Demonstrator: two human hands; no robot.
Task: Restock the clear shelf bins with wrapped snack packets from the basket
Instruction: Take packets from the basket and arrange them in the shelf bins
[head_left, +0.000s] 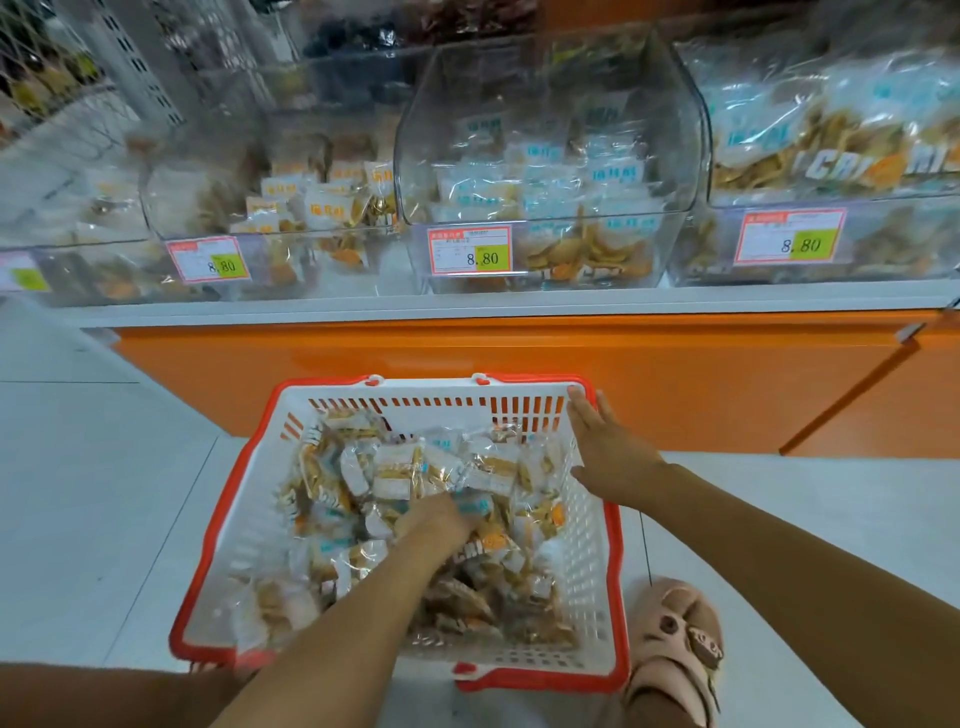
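A white shelf ledge (467, 306) runs across the whole width of the frame above a glossy orange base panel (519, 353), with pale floor tiles (104, 493) filling the lower left and lower right

On the ledge, across the upper half of the frame, stand clear bins side by side. The middle bin (426, 130) is partly filled with small blue-and-white wrapped packets. The left bin (171, 208) holds similar packets with orange print, and the right bin (857, 200) is stuffed with larger bags of yellow chips. Each front carries a red-bordered price tag reading 8.80: left (210, 258), centre (470, 250) and right (789, 236)

The basket (587, 571), white slotted plastic with a red rim, sits on the floor in the lower centre of the frame, just in front of the orange panel. Its bottom is covered with a loose heap of wrapped snack packets (395, 467)

The left hand (436, 519) reaches in from the bottom of the frame and is pushed down into the heap at the basket's centre. Its fingers are buried among the wrappers, so I cannot tell whether they are closed round a packet. The right hand (608, 447) rests flat on the basket's right wall near the far corner, fingers straight and apart, thumb spread inward, gripping nothing

At the lower right, just beside the basket, is a foot in a pink plush slipper (675, 639)
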